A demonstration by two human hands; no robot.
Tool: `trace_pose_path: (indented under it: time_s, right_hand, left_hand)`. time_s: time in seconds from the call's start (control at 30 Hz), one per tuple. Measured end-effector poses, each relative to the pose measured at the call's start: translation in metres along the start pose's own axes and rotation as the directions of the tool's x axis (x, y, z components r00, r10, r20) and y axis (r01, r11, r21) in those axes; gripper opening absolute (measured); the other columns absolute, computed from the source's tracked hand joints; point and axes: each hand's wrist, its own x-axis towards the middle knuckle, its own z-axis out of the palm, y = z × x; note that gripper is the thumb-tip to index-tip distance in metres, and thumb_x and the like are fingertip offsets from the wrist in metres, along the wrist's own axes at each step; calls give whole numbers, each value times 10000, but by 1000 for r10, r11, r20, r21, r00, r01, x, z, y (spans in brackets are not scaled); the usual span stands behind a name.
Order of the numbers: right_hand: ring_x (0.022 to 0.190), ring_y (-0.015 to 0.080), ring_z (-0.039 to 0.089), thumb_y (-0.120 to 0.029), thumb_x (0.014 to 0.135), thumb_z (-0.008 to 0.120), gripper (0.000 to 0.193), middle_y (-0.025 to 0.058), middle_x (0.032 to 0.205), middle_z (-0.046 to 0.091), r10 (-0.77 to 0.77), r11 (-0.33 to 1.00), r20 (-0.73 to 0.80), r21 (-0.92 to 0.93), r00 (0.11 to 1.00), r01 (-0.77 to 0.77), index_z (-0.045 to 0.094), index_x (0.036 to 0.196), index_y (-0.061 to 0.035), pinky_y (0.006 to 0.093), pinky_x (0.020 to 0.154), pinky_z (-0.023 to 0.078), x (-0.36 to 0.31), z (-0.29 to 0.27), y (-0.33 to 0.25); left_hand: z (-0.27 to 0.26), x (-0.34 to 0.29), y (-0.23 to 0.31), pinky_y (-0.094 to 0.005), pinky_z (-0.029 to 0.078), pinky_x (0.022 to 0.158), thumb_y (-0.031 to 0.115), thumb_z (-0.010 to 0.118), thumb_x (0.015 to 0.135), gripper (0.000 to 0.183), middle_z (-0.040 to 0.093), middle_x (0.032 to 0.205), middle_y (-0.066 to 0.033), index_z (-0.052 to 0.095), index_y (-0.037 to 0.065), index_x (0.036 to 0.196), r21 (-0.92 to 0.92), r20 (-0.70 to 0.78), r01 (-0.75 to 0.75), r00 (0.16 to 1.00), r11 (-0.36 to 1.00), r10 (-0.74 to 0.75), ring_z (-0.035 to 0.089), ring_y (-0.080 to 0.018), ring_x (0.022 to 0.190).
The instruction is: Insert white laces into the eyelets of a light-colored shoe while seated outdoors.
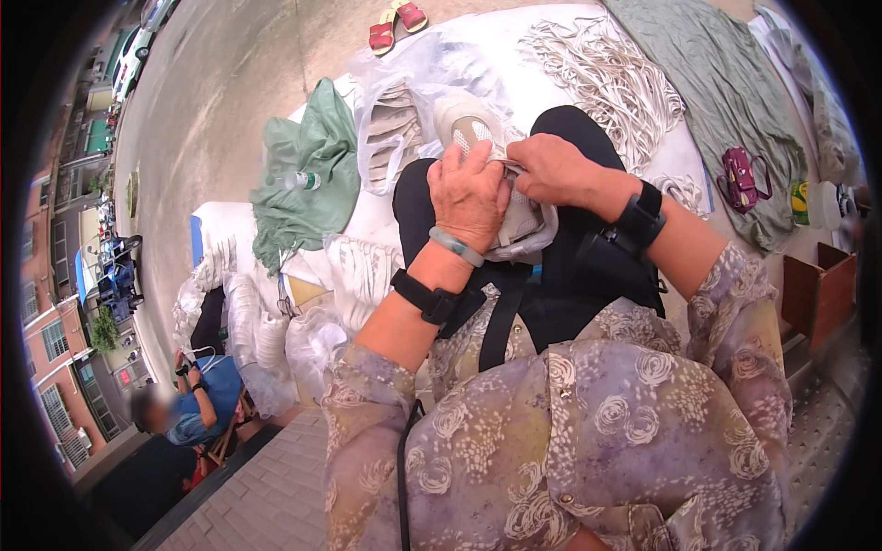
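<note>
A pale beige and white sneaker (467,121) rests between my knees, its toe pointing away from me. My left hand (467,195) is closed over the left side of the shoe, with its fingers bent near the lacing. At the right side of the lacing, my right hand (554,171) pinches a light shoelace (502,162) between thumb and forefinger. The two hands almost meet above the tongue, and my fingers hide much of the eyelets. The heel part lies below my hands, partly covered by them.
A big heap of white shoelaces (625,92) lies on the white sheet at the far right. Clear plastic bags of shoe parts (390,138) and a green cloth (312,174) are at left. Another person (207,404) sits at lower left. A purple bag (744,179) lies right.
</note>
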Motion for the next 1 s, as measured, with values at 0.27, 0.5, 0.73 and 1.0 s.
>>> trace_pose_path:
  time_s: [0.27, 0.5, 0.73, 1.0]
  right_hand:
    - [638, 150, 503, -43, 645, 502, 219, 100, 651, 541, 41, 805, 258, 563, 965, -184, 569, 835, 43, 317, 590, 436, 5, -7, 21]
    - [741, 371, 582, -201, 642, 618, 315, 220, 780, 597, 119, 929, -76, 360, 990, -84, 543, 858, 16, 414, 659, 462, -22, 3, 7]
    - [708, 363, 585, -218, 616, 612, 280, 192, 690, 587, 268, 900, -225, 406, 937, -160, 543, 801, -19, 416, 655, 459, -31, 14, 3]
    - [656, 347, 579, -238, 628, 605, 228, 179, 655, 582, 267, 911, -297, 389, 917, -139, 573, 702, -25, 399, 612, 456, -32, 20, 3]
  left_hand:
    - [7, 10, 1, -474, 339, 864, 174, 634, 679, 130, 569, 1104, -74, 619, 70, 755, 126, 18, -146, 989, 981, 145, 498, -321, 967]
    - [-1, 10, 4, -501, 328, 893, 92, 569, 669, 90, 549, 1137, -99, 585, 44, 743, 74, -29, -189, 981, 979, 192, 493, -343, 958]
    - [-29, -21, 3, -503, 338, 905, 46, 536, 674, 58, 535, 1157, -161, 517, 11, 717, -4, -59, -167, 984, 986, 166, 493, -356, 1041]
    - [-80, -180, -148, -424, 440, 759, 40, 519, 620, 88, 588, 999, -237, 537, -20, 682, 67, -4, 363, 931, 929, -364, 552, -382, 860]
